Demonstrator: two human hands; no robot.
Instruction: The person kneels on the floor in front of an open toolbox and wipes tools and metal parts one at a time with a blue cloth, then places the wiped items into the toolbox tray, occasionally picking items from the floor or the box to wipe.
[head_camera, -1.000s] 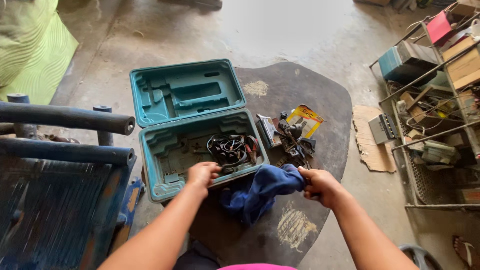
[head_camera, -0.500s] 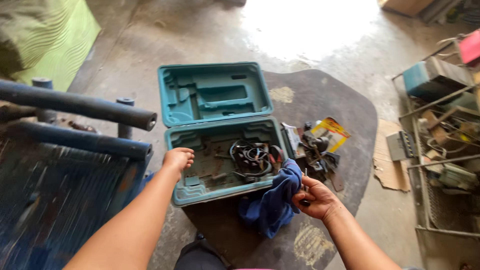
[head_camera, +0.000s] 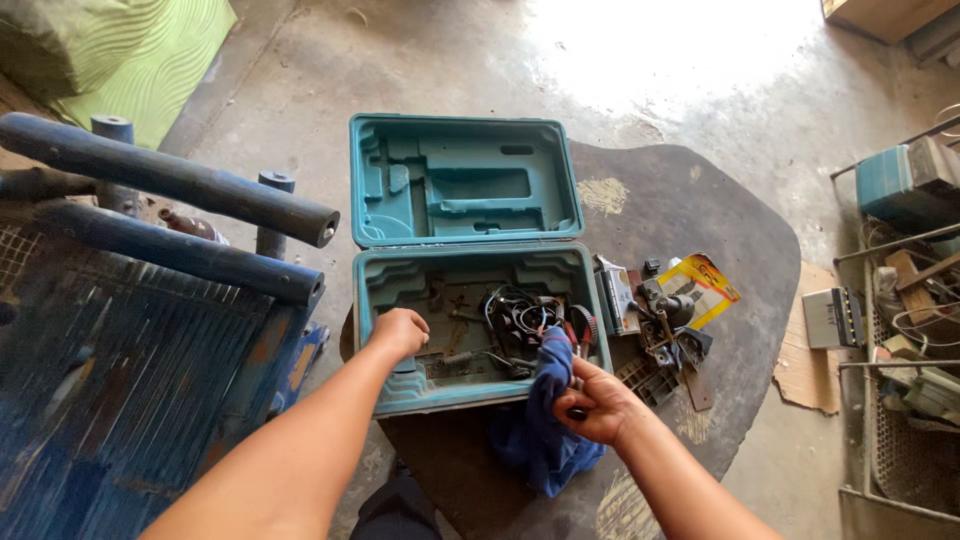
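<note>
An open teal plastic tool case (head_camera: 470, 180) lies on a dark mat (head_camera: 700, 220). Its lower half holds a tangle of black wires (head_camera: 520, 315) and small metal bits. My left hand (head_camera: 398, 332) rests on the case's lower left inner part, fingers curled over the moulded plastic. My right hand (head_camera: 595, 402) grips a blue cloth (head_camera: 545, 420) at the case's front right edge, with a small dark tool partly hidden in the fist. The cloth drapes over the front rim and hangs down onto the mat.
A heap of small parts, a yellow packet (head_camera: 705, 285) and a small box (head_camera: 615, 295) lies right of the case. Blue padded bars of a metal cart (head_camera: 170, 215) stand to the left. Cardboard (head_camera: 810, 350), a grey box (head_camera: 835, 318) and cluttered racks (head_camera: 915, 300) sit at right.
My left hand has moved from the case's left rim into its lower left part. My right hand has brought the blue cloth up over the case's front right edge. The view shifted left.
</note>
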